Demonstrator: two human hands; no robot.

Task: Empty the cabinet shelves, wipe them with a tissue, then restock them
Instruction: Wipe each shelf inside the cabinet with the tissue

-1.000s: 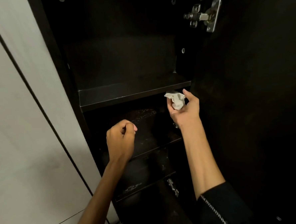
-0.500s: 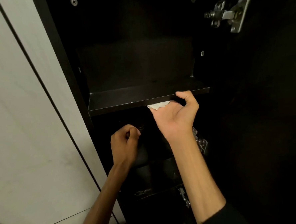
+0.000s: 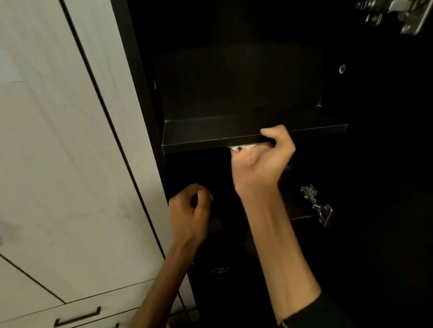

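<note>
My right hand (image 3: 262, 164) pinches a wad of white tissue (image 3: 242, 147) against the underside of the front lip of the shelf (image 3: 208, 135), thumb hooked over the lip's top edge and the other fingers curled below it; only a thin pale strip of the tissue shows between my knuckles and the board, so I cannot tell how much of it is bunched in the palm. I judge the tissue to be very light, soft and easily torn, best held as it is, balled up behind the fingertips with pressure spread across the pad instead of dragged by one corner, since a sharp shelf edge could shred it. The shelf looks stiff and smooth, and its top shows nothing standing on it. Below and to the left of the shelf, my left hand (image 3: 190, 211) hangs loosely curled and holds nothing. Lower boards under the shelf are too dark to read. A metal hinge (image 3: 317, 206) sits below and right of the shelf, another hinge (image 3: 394, 4) high above it to the right, and pale cupboard doors (image 3: 58, 161) stand to its left.
</note>
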